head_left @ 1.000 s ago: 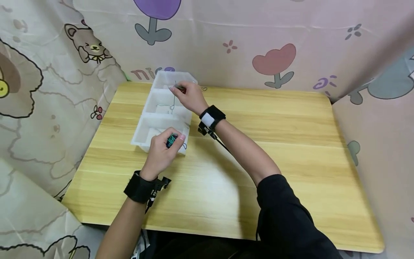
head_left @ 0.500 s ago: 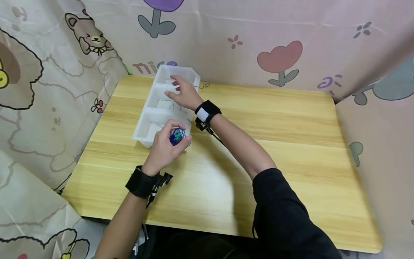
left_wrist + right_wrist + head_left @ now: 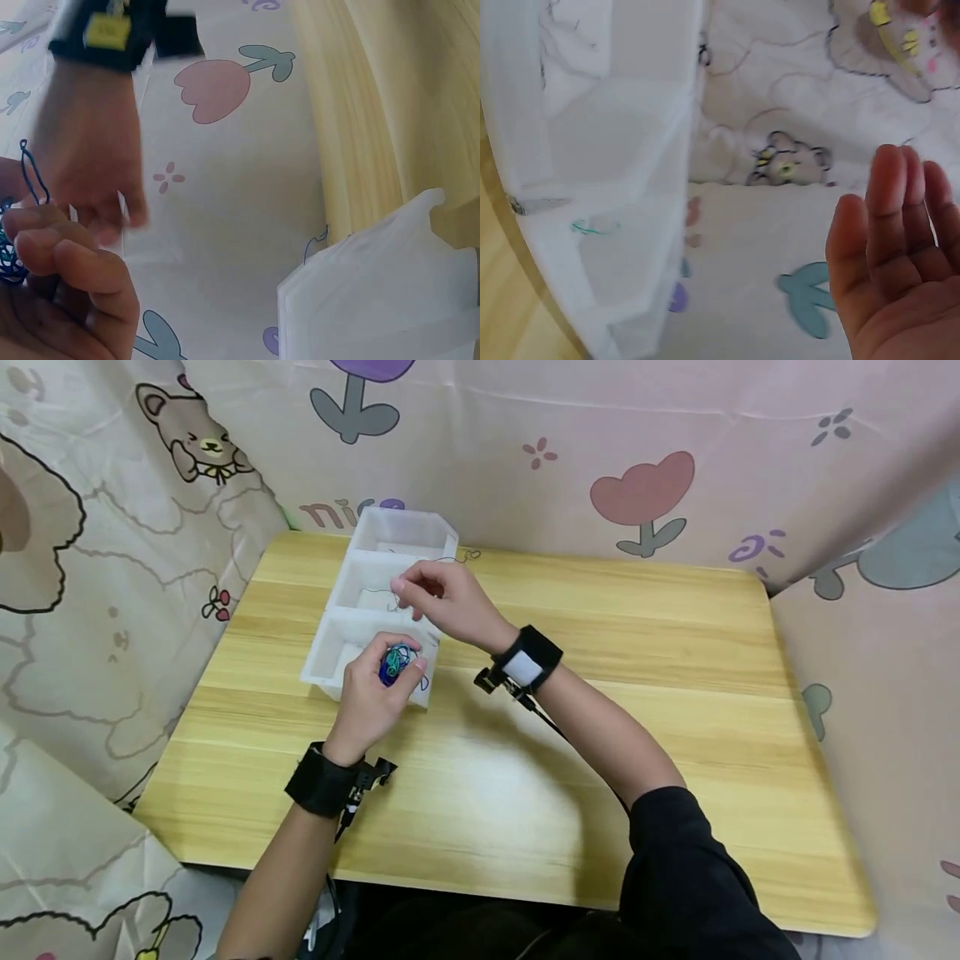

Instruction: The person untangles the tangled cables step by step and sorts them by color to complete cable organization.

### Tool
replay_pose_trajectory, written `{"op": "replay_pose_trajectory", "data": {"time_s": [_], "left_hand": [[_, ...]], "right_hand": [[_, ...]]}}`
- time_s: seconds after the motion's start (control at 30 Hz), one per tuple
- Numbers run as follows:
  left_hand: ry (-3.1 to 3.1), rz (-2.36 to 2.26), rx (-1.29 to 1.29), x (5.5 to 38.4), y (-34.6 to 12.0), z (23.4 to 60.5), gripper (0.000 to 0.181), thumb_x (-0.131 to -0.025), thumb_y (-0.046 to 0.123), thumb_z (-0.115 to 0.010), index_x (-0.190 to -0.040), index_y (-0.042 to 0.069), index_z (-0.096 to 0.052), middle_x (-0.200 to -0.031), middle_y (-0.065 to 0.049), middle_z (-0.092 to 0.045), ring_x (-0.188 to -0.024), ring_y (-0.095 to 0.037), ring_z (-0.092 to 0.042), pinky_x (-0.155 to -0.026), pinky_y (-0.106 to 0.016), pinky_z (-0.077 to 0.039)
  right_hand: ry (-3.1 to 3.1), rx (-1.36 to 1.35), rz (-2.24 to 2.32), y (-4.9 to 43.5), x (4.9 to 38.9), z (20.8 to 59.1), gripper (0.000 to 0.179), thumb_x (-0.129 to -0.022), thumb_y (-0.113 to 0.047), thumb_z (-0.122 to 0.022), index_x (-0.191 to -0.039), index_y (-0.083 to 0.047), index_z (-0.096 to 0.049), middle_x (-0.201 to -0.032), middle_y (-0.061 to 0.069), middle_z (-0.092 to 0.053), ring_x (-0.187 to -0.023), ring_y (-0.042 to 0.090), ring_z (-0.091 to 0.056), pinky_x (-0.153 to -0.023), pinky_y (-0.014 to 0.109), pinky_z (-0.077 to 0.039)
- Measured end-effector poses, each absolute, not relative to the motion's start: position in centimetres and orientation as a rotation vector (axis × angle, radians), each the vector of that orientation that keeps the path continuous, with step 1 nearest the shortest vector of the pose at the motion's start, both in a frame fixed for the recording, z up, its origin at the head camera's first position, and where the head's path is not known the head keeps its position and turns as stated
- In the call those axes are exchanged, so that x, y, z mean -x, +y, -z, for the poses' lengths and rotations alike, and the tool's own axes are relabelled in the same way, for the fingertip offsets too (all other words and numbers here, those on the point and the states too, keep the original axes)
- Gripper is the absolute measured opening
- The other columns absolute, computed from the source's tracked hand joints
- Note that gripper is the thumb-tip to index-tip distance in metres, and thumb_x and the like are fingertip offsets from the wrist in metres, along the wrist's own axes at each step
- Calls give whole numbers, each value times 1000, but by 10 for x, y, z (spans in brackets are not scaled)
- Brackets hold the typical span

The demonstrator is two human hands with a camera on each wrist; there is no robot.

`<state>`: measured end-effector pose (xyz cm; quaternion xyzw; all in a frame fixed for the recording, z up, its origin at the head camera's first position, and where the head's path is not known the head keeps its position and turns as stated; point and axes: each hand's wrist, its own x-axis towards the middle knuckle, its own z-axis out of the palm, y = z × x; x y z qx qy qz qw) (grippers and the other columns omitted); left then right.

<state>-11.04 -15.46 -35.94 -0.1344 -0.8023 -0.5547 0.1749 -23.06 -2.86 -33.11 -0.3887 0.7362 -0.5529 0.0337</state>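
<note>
My left hand holds a tangled bundle of thin blue and green wires between its thumb and curled fingers, over the near compartment of a white divided tray. One blue wire loop sticks up from that bundle in the left wrist view. Past it, above the tray's right rim by the middle compartment, is my right hand. Its loosely bent fingers hold nothing in the right wrist view. Dark wires lie in the middle compartment, and a green wire in the far one.
A thin dark wire trails over the tray's far right rim onto the wooden table. Patterned curtains hang close behind the table and at both sides. Black camera straps circle both wrists.
My right hand had a wire hanging from its fingers over the tray, then spread open at the far compartment. It has since drawn back toward me. The left hand keeps its bundle.
</note>
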Motion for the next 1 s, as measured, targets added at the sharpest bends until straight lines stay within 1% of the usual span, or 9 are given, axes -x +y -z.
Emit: {"op": "replay_pose_trajectory", "data": {"time_s": [0.07,0.13,0.27,0.33,0.5,0.6,0.73,0.87,1.0], "left_hand": [[-2265,1551,368,113,-156,362,19,-87,5,-60,-105,1,-56,-101,-10,-62,-78,-16,-56,-64,-25,-45],[-2261,1545,366,117,-159,369,19,-87,8,-60,-105,5,-55,-100,-7,-62,-78,-15,-55,-63,-25,-45],[-2269,1543,361,125,-164,385,20,-87,17,-62,-105,14,-55,-93,1,-63,-70,-10,-54,-58,-26,-45],[-2275,1541,363,126,-164,389,19,-87,20,-62,-105,15,-57,-87,1,-63,-65,-10,-54,-54,-26,-45],[-2305,1471,387,126,-162,387,11,-88,18,-60,-99,13,-61,-76,-1,-61,-58,-10,-50,-48,-27,-41],[-2366,1403,433,126,-163,387,7,-91,20,-57,-93,15,-61,-66,1,-55,-52,-8,-46,-43,-27,-37],[-2491,1311,532,129,-165,392,14,-94,31,-51,-86,22,-57,-56,8,-50,-45,-4,-43,-39,-28,-34],[-2557,1270,641,129,-165,390,25,-97,36,-46,-77,21,-52,-52,11,-48,-43,-3,-43,-39,-28,-34],[-2528,1278,692,126,-166,387,28,-100,32,-42,-76,21,-52,-49,8,-42,-42,-3,-40,-39,-29,-34]], "right_hand": [[2253,1309,1699,-20,213,320,11,-89,-12,-61,-83,-3,-63,-72,9,-59,-59,21,-50,-54,28,-42],[2262,1437,1670,-13,201,314,9,-85,-9,-65,-80,-2,-62,-68,7,-55,-57,19,-47,-51,29,-39],[2266,1612,1645,-5,187,313,9,-78,-3,-70,-79,1,-62,-65,6,-53,-56,18,-46,-50,31,-40],[2273,1664,1650,-3,186,317,10,-76,-2,-72,-79,1,-62,-65,6,-53,-55,19,-46,-49,31,-40],[2318,1737,1611,-1,196,343,10,-79,-12,-72,-79,-6,-64,-67,0,-55,-56,15,-46,-48,29,-40],[2332,1748,1549,1,203,357,10,-83,-18,-68,-79,-10,-63,-67,-5,-54,-57,7,-45,-49,25,-40],[2321,1693,1465,7,203,359,11,-85,-17,-63,-77,-11,-60,-64,-5,-51,-56,4,-44,-49,24,-41],[2324,1611,1428,21,204,356,11,-87,-14,-61,-77,-11,-57,-64,-3,-51,-56,5,-45,-49,24,-41],[2348,1543,1531,37,200,343,10,-85,-3,-61,-76,-5,-57,-65,2,-54,-57,10,-48,-48,28,-42]]}}
